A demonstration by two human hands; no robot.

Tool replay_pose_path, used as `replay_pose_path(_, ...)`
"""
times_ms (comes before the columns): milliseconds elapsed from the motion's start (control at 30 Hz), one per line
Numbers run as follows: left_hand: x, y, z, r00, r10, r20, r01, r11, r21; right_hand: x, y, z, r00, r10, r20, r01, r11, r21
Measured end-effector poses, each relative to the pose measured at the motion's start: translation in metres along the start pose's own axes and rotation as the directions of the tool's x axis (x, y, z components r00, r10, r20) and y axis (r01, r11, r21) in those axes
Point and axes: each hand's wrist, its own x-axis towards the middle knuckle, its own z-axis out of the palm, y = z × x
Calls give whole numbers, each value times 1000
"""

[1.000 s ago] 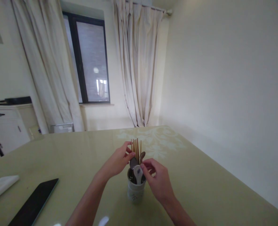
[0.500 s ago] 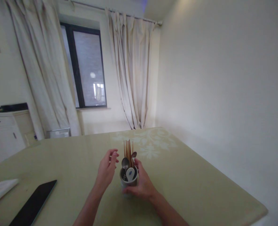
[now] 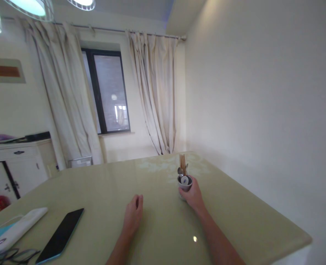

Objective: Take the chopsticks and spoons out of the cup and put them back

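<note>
My right hand (image 3: 195, 195) is wrapped round the near right side of a pale utensil holder (image 3: 185, 186), thumb across its front. Out of the holder rise several wooden chopsticks (image 3: 182, 163), a dark metal spoon (image 3: 180, 171) and a white spoon (image 3: 184, 180) with a blue mark. Its base is partly covered by my thumb and seems to rest on the tabletop. Nearer to me and further left, my left hand (image 3: 134, 213) hovers low over or rests on the table, fingers curled in, with nothing visible in it.
A pale green table (image 3: 102, 191) spans the view. On its left lie a dark tablet or phone (image 3: 61, 233), a white power strip (image 3: 21, 228) and a tangled dark cable (image 3: 18, 255). A wall bounds the right side; a white cabinet (image 3: 25, 162) stands beyond the left.
My right hand has moved the utensil holder away from me and to the right. My left hand has drawn back from beside it and its fingers have curled. The view has tilted up.
</note>
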Motion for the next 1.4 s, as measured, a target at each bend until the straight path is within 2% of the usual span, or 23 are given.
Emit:
replay_pose_path(133, 1, -3, 2, 1000, -1, 3, 1, 1000, -1, 17, 25, -16, 994, 35, -105, -39, 998, -44)
replay_pose_path(333, 8, -14, 10, 997, -34, -63, 33, 999, -18, 23, 40, -18, 978, 79, -194, -98, 991, -89)
replay_pose_path(400, 11, -18, 12, 997, -41, -67, 41, 999, -3, 21, 32, -17, 960, 13, -279, -56, 988, -146)
replay_pose_path(467, 14, -19, 12, 996, -59, -63, 61, 998, 29, 13, 18, -13, 917, -123, -378, 37, 973, -227)
replay_pose_path(533, 18, -19, 12, 994, -85, -61, 89, 994, 61, -2, -2, -3, 873, -279, -400, 175, 945, -277)
replay_pose_path(600, 21, -19, 11, 992, -108, -62, 113, 991, 78, -23, -22, 14, 863, -411, -294, 335, 901, -276)
replay_pose_path(700, 22, -17, 10, 991, -124, -48, 128, 988, 86, -54, -47, 45, 849, -528, 12, 521, 833, -186)
replay_pose_path(733, 22, -17, 9, 992, -124, -38, 127, 988, 87, -62, -54, 54, 811, -572, 126, 585, 801, -129)
replay_pose_path(800, 20, -16, 7, 994, -107, -7, 107, 991, 80, -72, -64, 68, 661, -672, 334, 711, 703, 7)
replay_pose_path(867, 19, -15, 6, 997, -66, 44, 63, 996, 66, -74, -71, 78, 524, -708, 475, 759, 640, 118)
replay_pose_path(900, 19, -15, 6, 996, -46, 75, 42, 997, 63, -73, -73, 83, 491, -701, 517, 757, 637, 146)
replay_pose_path(933, 19, -14, 7, 994, -33, 104, 26, 997, 66, -71, -74, 87, 485, -686, 543, 744, 650, 156)
replay_pose_path(1067, 17, -9, 16, 982, 5, 191, -20, 997, 80, -65, -69, 103, 541, -629, 558, 676, 720, 155)
replay_pose_path(1200, 5, -10, 29, 953, 166, 252, -197, 975, 101, -68, -63, 108, 560, -599, 573, 628, 758, 179)
replay_pose_path(1300, -5, -19, 36, 945, 236, 227, -275, 948, 160, -71, -64, 102, 582, -580, 571, 593, 782, 191)
replay_pose_path(1400, -12, -25, 39, 937, 297, 184, -325, 934, 148, -73, -67, 95, 602, -567, 562, 556, 803, 214)
